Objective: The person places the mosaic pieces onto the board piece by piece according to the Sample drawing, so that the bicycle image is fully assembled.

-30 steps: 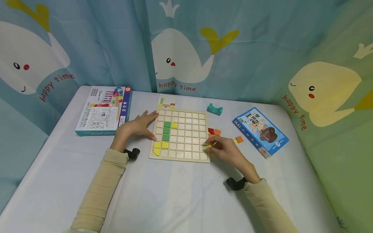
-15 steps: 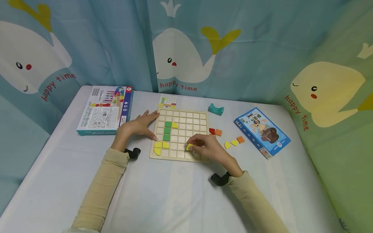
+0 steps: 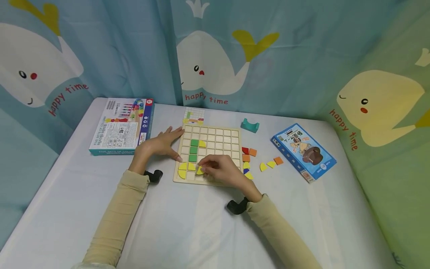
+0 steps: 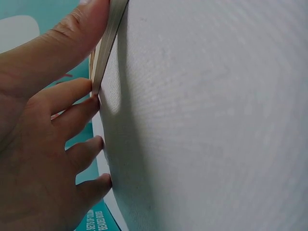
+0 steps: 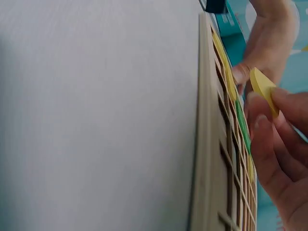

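A wooden grid board point(image 3: 215, 142) holds three green squares point(image 3: 193, 150) in a column, a yellow piece point(image 3: 202, 143) beside the top one, and several yellow pieces point(image 3: 182, 173) at its lower left. My left hand point(image 3: 159, 145) rests with spread fingers at the board's left edge; the left wrist view shows the thumb on the board's side point(image 4: 108, 45). With thumb and fingers my right hand point(image 3: 223, 170) pinches a yellow piece point(image 3: 199, 170) over the lower part of the board. In the right wrist view that yellow piece point(image 5: 262, 86) is held above the grid, tilted.
A pattern card point(image 3: 193, 116) lies behind the board. Loose orange, red, yellow and blue pieces point(image 3: 246, 158) lie to its right, with others point(image 3: 271, 164) farther out. A teal holder point(image 3: 250, 126) stands behind them. Boxes lie at left point(image 3: 121, 127) and right point(image 3: 304, 151).
My right hand has moved left across the board, carrying the yellow piece from the right edge toward the lower-left cells. Loose pieces at the right edge are uncovered. My left hand has stayed in place.
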### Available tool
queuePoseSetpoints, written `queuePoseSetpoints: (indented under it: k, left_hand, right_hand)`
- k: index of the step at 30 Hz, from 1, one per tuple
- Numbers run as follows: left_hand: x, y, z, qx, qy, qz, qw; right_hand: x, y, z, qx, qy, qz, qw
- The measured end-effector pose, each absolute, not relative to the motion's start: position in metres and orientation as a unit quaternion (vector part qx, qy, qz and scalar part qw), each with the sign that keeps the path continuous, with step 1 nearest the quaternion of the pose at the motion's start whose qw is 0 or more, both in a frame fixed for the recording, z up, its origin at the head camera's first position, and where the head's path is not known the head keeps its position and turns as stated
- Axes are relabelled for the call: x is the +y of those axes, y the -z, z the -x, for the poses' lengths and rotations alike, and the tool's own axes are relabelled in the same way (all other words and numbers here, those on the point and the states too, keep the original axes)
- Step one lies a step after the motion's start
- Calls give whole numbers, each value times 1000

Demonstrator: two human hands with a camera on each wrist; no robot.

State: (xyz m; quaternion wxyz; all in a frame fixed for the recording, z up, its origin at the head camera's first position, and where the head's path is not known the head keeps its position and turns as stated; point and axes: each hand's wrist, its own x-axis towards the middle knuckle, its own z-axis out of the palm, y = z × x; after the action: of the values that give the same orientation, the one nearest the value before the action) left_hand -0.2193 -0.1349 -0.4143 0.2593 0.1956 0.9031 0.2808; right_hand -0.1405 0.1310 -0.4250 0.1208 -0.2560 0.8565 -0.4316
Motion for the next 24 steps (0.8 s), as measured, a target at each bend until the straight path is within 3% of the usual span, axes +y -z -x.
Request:
queuePoseSetpoints:
  k: [14, 24]
  left_hand:
    - [-135, 415, 220, 903, -282, -198, 257]
    - [-136, 414, 220, 904, -280, -198, 257]
  right_hand:
    - [101, 430, 135, 857, 419, 264, 143]
    - [93, 430, 134, 871, 393, 270, 119]
